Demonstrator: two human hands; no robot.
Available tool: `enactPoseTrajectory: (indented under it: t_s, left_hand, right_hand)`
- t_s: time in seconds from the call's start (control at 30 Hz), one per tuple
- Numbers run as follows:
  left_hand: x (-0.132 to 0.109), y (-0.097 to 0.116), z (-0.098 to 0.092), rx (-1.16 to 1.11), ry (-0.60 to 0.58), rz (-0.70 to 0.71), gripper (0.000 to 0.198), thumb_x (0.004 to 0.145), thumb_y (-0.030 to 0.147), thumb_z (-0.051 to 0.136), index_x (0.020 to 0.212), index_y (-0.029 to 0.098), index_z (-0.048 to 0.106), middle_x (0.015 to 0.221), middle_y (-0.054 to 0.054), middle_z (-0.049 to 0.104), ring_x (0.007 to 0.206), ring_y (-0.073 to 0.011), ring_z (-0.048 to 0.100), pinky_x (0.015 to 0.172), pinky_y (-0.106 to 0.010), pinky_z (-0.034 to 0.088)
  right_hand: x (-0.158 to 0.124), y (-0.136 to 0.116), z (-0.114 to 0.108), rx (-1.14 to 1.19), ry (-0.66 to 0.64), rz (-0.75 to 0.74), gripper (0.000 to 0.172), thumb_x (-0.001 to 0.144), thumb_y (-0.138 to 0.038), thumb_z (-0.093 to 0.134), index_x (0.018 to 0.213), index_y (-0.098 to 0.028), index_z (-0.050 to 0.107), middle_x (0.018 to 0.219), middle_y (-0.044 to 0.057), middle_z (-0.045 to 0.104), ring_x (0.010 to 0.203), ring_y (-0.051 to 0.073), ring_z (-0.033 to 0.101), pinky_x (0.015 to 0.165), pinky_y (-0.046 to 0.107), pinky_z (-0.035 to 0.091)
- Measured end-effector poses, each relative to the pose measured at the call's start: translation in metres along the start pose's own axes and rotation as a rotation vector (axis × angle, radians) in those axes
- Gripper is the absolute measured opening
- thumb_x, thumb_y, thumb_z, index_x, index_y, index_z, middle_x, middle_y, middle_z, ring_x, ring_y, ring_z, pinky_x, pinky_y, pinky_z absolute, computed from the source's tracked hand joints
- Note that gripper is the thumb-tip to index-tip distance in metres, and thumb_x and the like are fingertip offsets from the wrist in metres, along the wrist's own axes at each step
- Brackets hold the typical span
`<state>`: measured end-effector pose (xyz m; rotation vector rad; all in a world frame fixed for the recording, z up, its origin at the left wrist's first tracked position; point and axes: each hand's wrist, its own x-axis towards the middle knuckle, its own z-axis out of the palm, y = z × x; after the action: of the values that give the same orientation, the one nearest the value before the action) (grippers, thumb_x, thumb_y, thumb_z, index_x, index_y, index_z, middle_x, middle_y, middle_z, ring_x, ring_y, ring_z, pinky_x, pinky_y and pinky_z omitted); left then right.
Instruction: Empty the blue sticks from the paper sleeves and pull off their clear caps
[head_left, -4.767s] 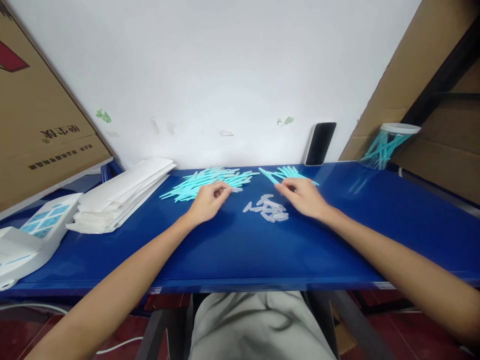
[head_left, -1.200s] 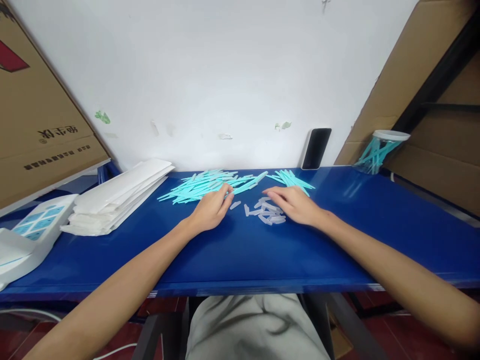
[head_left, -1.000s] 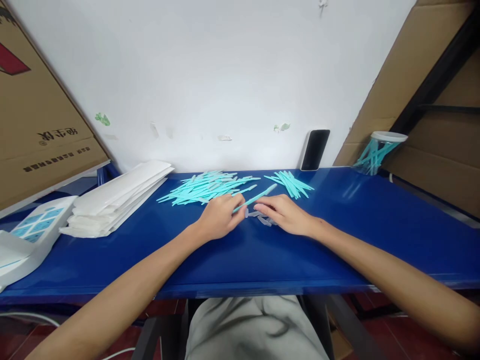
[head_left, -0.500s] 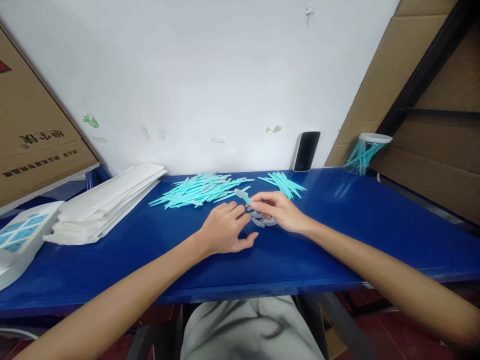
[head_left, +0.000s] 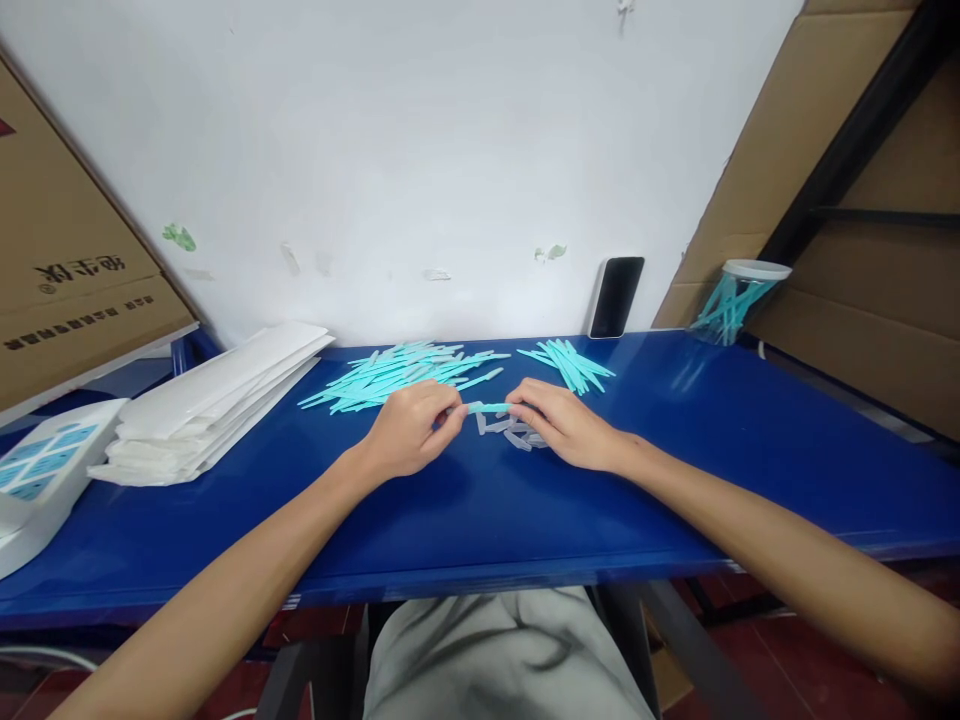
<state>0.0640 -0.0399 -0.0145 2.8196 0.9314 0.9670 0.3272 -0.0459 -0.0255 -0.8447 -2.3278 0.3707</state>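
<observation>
Between my two hands a thin turquoise stick (head_left: pixel 491 408) is held level above the table. My left hand (head_left: pixel 412 425) is closed, pinching its left end, where a clear cap was seen earlier. The other end sits in the closed fingers of my right hand (head_left: pixel 564 420). Several small clear caps (head_left: pixel 516 438) lie loose on the table just below the stick. Behind my left hand spreads a large pile of turquoise sticks (head_left: pixel 397 375), some with clear caps. A smaller pile of turquoise sticks (head_left: pixel 570 365) lies behind my right hand.
On the blue table (head_left: pixel 480 530), white paper sleeves (head_left: pixel 225 400) are stacked at left beside a white device (head_left: pixel 67 450) with blue panels. A phone (head_left: pixel 616 297) leans on the wall. A clear jar (head_left: pixel 724 310) with turquoise sticks stands at right. Cardboard (head_left: pixel 82 250) flanks the table.
My left hand has risen and closed on the stick's left end. The stick has turned from slanted to level, still in my right hand. More of the loose caps now show.
</observation>
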Motion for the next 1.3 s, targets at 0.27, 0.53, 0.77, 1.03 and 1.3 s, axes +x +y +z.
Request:
enactPoseTrajectory:
  t_s: [0.27, 0.53, 0.77, 1.03, 1.3]
  left_hand:
    - [0.003, -0.004, 0.014, -0.158, -0.017, -0.23, 0.041, 0.105, 0.04, 0.039, 0.069, 0.019, 0.04, 0.062, 0.003, 0.041, 0.059, -0.012, 0.038, 0.061, -0.029, 0.028]
    - [0.009, -0.021, 0.021, -0.655, 0.128, -0.565, 0.044, 0.099, 0.047, 0.042, 0.063, 0.021, 0.038, 0.056, 0.003, 0.039, 0.054, -0.0124, 0.038, 0.057, -0.029, 0.032]
    - [0.003, -0.025, 0.004, -0.163, 0.043, -0.396, 0.043, 0.101, 0.043, 0.041, 0.065, 0.02, 0.035, 0.06, 0.003, 0.04, 0.058, -0.0133, 0.037, 0.061, -0.03, 0.027]
    - [0.001, -0.01, 0.026, 0.021, -0.339, -0.229, 0.047, 0.102, 0.047, 0.039, 0.064, 0.02, 0.039, 0.064, -0.001, 0.054, 0.062, -0.0169, 0.048, 0.06, -0.03, 0.028]
    - [0.001, -0.021, 0.02, 0.179, -0.19, -0.351, 0.043, 0.1, 0.047, 0.039, 0.067, 0.021, 0.049, 0.063, -0.002, 0.059, 0.058, -0.0181, 0.052, 0.055, -0.03, 0.027]
  right_hand:
    - [-0.001, 0.007, -0.003, -0.212, 0.011, -0.03, 0.033, 0.107, -0.038, 0.04, 0.123, -0.02, 0.061, 0.103, 0.008, 0.066, 0.086, 0.019, 0.063, 0.076, 0.03, 0.047]
    - [0.001, 0.027, -0.016, -0.382, 0.075, 0.016, 0.036, 0.106, -0.039, 0.037, 0.124, -0.019, 0.063, 0.106, 0.011, 0.068, 0.092, 0.023, 0.064, 0.08, 0.033, 0.049]
    - [-0.014, 0.095, -0.049, -0.574, 0.24, 0.379, 0.038, 0.102, -0.033, 0.04, 0.122, -0.013, 0.067, 0.104, 0.015, 0.06, 0.093, 0.028, 0.062, 0.082, 0.038, 0.048]
    - [-0.004, 0.101, -0.044, -0.739, 0.1, 0.611, 0.036, 0.104, -0.031, 0.036, 0.107, -0.015, 0.068, 0.107, 0.015, 0.06, 0.085, 0.025, 0.064, 0.073, 0.035, 0.045]
    - [-0.002, 0.104, -0.042, -0.765, 0.08, 0.606, 0.038, 0.104, -0.029, 0.038, 0.119, -0.013, 0.069, 0.113, 0.02, 0.065, 0.098, 0.03, 0.066, 0.076, 0.036, 0.048]
